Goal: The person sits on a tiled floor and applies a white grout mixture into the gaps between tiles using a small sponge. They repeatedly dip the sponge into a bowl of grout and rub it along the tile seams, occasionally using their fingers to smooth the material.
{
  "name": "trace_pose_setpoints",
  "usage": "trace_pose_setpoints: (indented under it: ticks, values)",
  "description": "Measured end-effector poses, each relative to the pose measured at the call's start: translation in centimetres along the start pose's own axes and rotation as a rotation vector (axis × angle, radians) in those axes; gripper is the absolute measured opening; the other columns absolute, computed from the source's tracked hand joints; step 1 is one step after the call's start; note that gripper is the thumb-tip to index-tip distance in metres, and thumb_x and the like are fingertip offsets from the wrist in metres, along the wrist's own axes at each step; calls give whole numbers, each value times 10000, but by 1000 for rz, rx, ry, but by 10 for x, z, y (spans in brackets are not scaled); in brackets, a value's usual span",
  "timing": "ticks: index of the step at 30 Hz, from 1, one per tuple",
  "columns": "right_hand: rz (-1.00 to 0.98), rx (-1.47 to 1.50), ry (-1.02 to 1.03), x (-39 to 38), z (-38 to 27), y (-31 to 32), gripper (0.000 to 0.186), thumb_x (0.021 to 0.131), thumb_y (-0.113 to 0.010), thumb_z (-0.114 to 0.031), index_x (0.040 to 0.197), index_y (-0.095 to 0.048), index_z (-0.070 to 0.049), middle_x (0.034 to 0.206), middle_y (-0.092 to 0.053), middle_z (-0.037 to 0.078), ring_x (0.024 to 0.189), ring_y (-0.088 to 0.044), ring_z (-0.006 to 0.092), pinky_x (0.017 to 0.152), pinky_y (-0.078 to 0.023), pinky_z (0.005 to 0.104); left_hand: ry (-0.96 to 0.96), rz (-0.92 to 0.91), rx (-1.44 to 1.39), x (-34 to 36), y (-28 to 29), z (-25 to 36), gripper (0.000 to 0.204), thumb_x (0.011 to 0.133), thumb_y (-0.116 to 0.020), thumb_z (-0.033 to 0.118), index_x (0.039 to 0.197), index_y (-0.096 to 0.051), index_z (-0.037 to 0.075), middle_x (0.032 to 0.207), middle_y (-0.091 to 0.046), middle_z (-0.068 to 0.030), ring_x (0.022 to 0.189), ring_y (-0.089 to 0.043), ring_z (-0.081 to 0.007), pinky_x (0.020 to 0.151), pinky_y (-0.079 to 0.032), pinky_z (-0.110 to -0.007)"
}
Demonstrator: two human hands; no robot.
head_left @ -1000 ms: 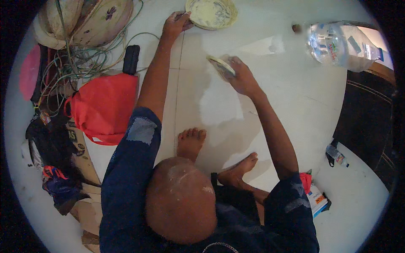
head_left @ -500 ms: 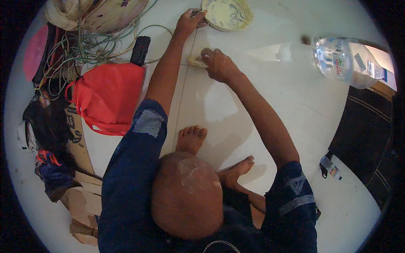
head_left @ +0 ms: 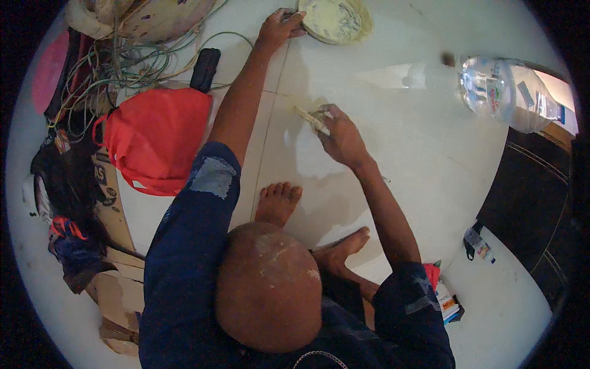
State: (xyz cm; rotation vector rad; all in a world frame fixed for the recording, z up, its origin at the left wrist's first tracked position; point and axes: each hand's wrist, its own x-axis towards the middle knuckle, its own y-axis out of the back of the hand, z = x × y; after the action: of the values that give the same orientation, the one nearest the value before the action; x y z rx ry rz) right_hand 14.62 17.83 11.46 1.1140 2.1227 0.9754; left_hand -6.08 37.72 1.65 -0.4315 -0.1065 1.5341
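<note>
My left hand (head_left: pixel 284 26) grips the near-left rim of a round shallow bowl (head_left: pixel 332 18) at the top of the view, its inside coated with pale yellow, powdery or pasty residue. Below and a little right of the bowl, my right hand (head_left: pixel 337 135) is closed on a flat, pale yellow-smeared tool (head_left: pixel 307 118), held apart from the bowl over the white tiled floor (head_left: pixel 418 141). The part of that tool inside my fingers is hidden.
A red bag (head_left: pixel 153 138), black pouch (head_left: pixel 204 69), tangled cords (head_left: pixel 141 58) and dark cloth (head_left: pixel 67 184) lie left, beside cardboard (head_left: pixel 117 295). Right are a large clear plastic bottle (head_left: pixel 510 92), dark panel (head_left: pixel 522 184) and small bottle (head_left: pixel 479 246). My bare foot (head_left: pixel 276 203) rests centrally.
My right hand first swung left, then came down and toward me with the tool. My left hand stays on the rim; it and the bowl sit further right in the picture.
</note>
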Motion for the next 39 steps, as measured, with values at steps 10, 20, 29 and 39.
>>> trace_pose_setpoints:
  ticks: [10,20,29,39]
  values:
    - [-72,-321,60,-5,-33,-38,348,764,-570,-67,1112,-570,-48,1227,-477,104,1008,-511,312,753,-529,390,-40,-18,-63,-5,-2,7,382,819,-684,190,1053,-519,-62,990,-599,-125,842,-642,-193,694,-594,-282]
    - [161,-385,86,0,-30,-56,294,715,-584,-13,1008,-603,-33,1205,-474,81,927,-511,285,678,-546,352,27,-13,23,-12,-6,14,404,875,-624,219,1148,-480,-42,1064,-598,-138,943,-634,-219,833,-557,-335]
    - [81,-383,-36,25,-32,-48,325,727,-588,-23,1051,-595,-50,1203,-475,75,959,-510,298,707,-543,368,-16,-15,12,1,7,-4,408,868,-632,215,1138,-484,-53,1080,-585,-141,939,-632,-226,814,-564,-321]
    - [281,93,-263,25,32,9,300,795,-591,-79,1072,-569,33,1065,-557,191,949,-577,304,807,-475,368,-1,27,-16,-2,-2,1,440,837,-666,220,1126,-495,-63,1038,-603,-131,862,-637,-191,716,-576,-276]
